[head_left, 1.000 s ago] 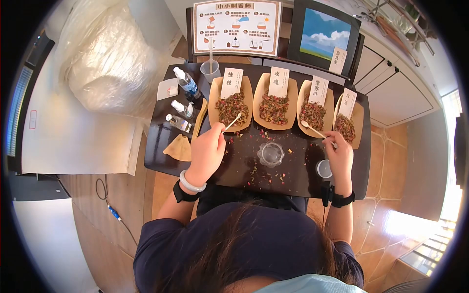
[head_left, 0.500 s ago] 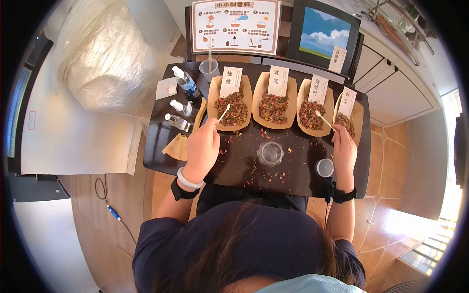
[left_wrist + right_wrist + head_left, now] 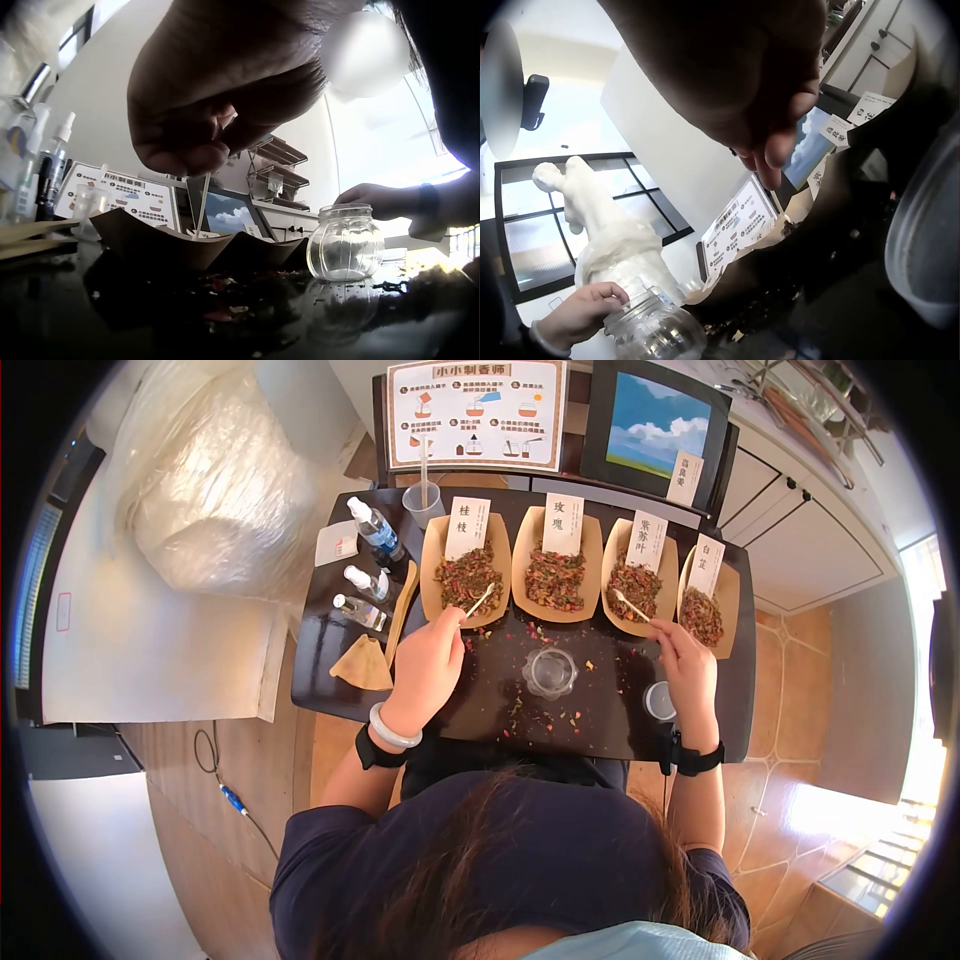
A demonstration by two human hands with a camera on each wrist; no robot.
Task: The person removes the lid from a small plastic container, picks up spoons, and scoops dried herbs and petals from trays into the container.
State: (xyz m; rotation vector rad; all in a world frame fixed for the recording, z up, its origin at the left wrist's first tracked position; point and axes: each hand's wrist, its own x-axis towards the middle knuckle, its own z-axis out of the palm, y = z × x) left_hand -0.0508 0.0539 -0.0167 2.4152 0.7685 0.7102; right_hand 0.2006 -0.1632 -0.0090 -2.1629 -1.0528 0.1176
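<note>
My left hand (image 3: 425,670) pinches a small pale spoon (image 3: 479,602), its tip over the dried red-brown flakes (image 3: 468,573) in the leftmost paper tray (image 3: 430,560). In my right hand (image 3: 688,678) is a similar spoon (image 3: 633,607), held by thumb and fingers, with its tip at the flakes in the third tray (image 3: 609,582). Between the hands stands a clear ribbed glass jar (image 3: 550,673), which appears without contents in the left wrist view. The right wrist view hides the right spoon behind the fingers.
Two more trays, the second (image 3: 520,565) and the fourth (image 3: 729,610), hold flakes and label cards. At left are spray bottles (image 3: 377,532), a plastic cup (image 3: 424,507) and a tan cone-shaped piece (image 3: 362,663). Near the right wrist sits a small plastic tub (image 3: 660,702). Loose flakes dot the dark table.
Both spoon tips shift within their trays: the left one went left and back right, while the right one went right and then back left. Both hands keep hold of their spoons.
</note>
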